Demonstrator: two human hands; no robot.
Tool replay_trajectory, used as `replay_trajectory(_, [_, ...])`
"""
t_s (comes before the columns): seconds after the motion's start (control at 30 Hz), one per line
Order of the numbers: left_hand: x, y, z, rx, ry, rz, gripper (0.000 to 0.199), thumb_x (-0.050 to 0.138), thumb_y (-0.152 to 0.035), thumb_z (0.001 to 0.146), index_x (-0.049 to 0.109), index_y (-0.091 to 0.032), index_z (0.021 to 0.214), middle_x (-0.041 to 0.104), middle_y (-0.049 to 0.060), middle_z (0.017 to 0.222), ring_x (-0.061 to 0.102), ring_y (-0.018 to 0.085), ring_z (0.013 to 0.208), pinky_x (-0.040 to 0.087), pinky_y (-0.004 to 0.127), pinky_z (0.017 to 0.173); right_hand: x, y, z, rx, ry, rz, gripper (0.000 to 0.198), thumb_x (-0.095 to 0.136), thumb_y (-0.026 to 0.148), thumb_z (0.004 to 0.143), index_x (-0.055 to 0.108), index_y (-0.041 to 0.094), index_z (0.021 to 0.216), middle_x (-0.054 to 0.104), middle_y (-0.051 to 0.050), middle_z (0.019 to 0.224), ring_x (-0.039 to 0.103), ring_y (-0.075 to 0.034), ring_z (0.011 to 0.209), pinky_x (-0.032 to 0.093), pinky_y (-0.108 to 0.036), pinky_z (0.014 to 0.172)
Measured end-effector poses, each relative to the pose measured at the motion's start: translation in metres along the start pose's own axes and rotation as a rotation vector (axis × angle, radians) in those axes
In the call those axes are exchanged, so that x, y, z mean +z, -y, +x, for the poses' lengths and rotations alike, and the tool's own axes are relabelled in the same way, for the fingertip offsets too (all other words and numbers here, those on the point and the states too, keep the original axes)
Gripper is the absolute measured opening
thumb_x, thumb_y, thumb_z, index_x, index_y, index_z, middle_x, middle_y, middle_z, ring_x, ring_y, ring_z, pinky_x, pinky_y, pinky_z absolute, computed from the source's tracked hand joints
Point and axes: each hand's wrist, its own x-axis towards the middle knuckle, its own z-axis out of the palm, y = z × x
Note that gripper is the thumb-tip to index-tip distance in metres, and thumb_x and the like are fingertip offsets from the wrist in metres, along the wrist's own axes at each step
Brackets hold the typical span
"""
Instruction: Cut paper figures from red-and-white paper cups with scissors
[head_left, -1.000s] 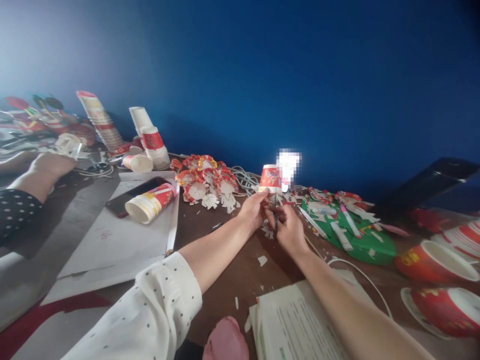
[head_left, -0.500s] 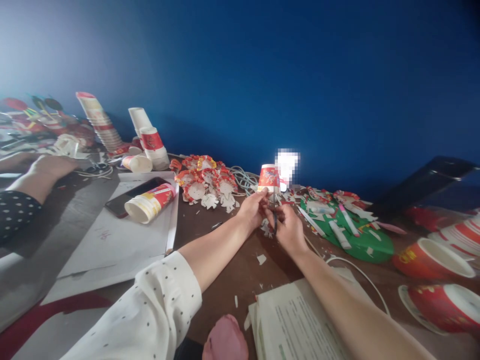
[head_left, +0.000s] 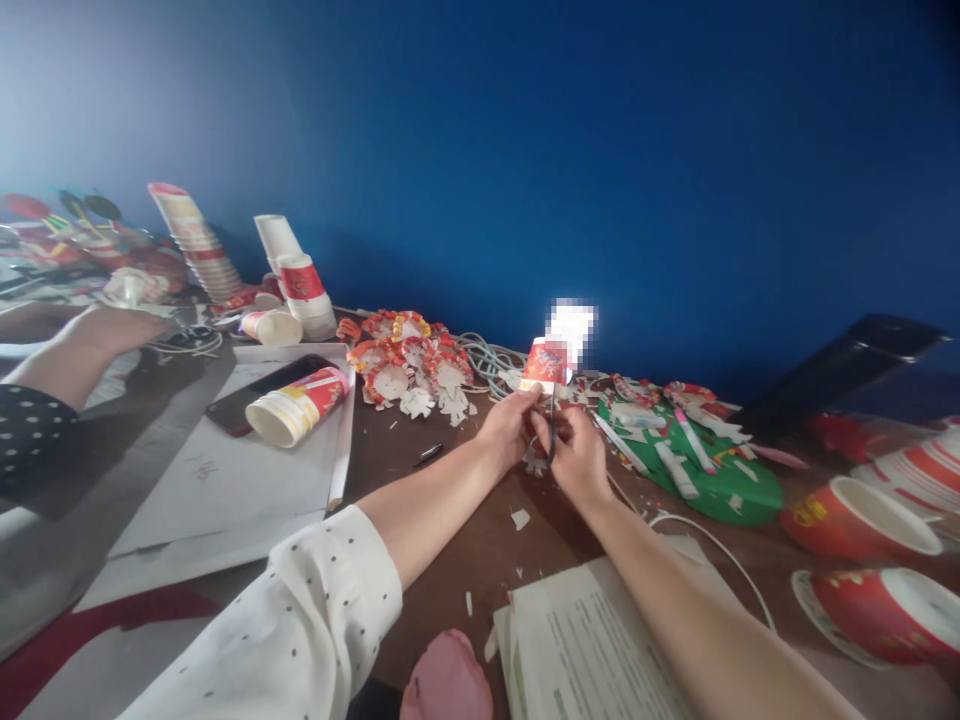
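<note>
left hand (head_left: 507, 428): grips red cup (head_left: 541, 366) by its lower edge | right hand (head_left: 583, 456): fingers round scissors (head_left: 553, 438), close by cup | cup: between cutouts (head_left: 414, 368) and green sheet (head_left: 739, 492), before blue wall (head_left: 480, 180)

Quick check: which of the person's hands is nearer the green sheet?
Right. The right hand, holding scissors, is just left of the green sheet; the left hand, holding a cup, is farther left.

Rose deep blue beyond the right hand (head_left: 581, 455) as a wall (head_left: 480, 150); looked pale under hazy light (head_left: 45, 80) left of the left hand (head_left: 506, 428); spread brown beneath both as a tabletop (head_left: 487, 552).
</note>
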Motion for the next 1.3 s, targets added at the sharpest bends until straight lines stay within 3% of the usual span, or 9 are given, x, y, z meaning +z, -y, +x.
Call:
replay_trajectory(0.27, [-0.007,0.003,0.005,0.035,0.070,-0.014,0.034,0.051,-0.043,0.087,0.056,-0.016,0.068,0.054,0.003,0.039,0.049,0.018,0.030,0.037,0.026,0.033,0.000,-0.003,0.001,-0.027,0.006,-0.008,0.035,0.070,0.051,0.075,0.058,0.021,0.089,0.068,-0.001,0.067,0.061,-0.017,0.055,0.047,-0.027,0.055])
replay_trajectory(0.5, [0.000,-0.002,-0.004,0.060,0.081,-0.020,0.030,0.050,-0.038,0.088,0.055,-0.015,0.069,0.054,0.003,0.041,0.049,0.017,0.033,0.036,0.026,0.033,-0.001,0.003,0.004,0.026,-0.022,0.090,0.041,0.073,0.053,0.073,0.060,0.019,0.092,0.067,-0.002,0.069,0.061,-0.017,0.057,0.048,-0.027,0.054])
replay_trajectory(0.77, [0.000,0.001,-0.001,0.082,0.109,-0.005,0.031,0.052,-0.041,0.087,0.053,-0.015,0.069,0.054,0.003,0.041,0.048,0.017,0.032,0.036,0.026,0.034,-0.001,-0.001,0.004,-0.011,-0.036,0.070,0.046,0.073,0.056,0.072,0.061,0.018,0.094,0.065,-0.001,0.063,0.058,-0.016,0.052,0.047,-0.026,0.050])
replay_trajectory(1.1, [0.003,0.004,-0.001,0.076,0.035,-0.054,0.025,0.061,-0.034,0.083,0.050,-0.017,0.069,0.054,-0.001,0.048,0.046,0.013,0.035,0.035,0.024,0.035,-0.002,0.018,0.006,0.098,-0.052,0.279,0.051,0.078,0.060,0.063,0.057,0.018,0.083,0.067,-0.003,0.064,0.058,-0.016,0.048,0.049,-0.028,0.045])
replay_trajectory(1.3, [0.002,0.008,0.002,0.085,0.037,-0.063,0.025,0.063,-0.035,0.081,0.050,-0.017,0.070,0.053,-0.001,0.048,0.046,0.012,0.035,0.034,0.023,0.035,-0.002,0.023,0.005,0.109,-0.063,0.292,0.049,0.078,0.060,0.064,0.057,0.018,0.081,0.066,-0.002,0.062,0.058,-0.015,0.047,0.049,-0.028,0.045])
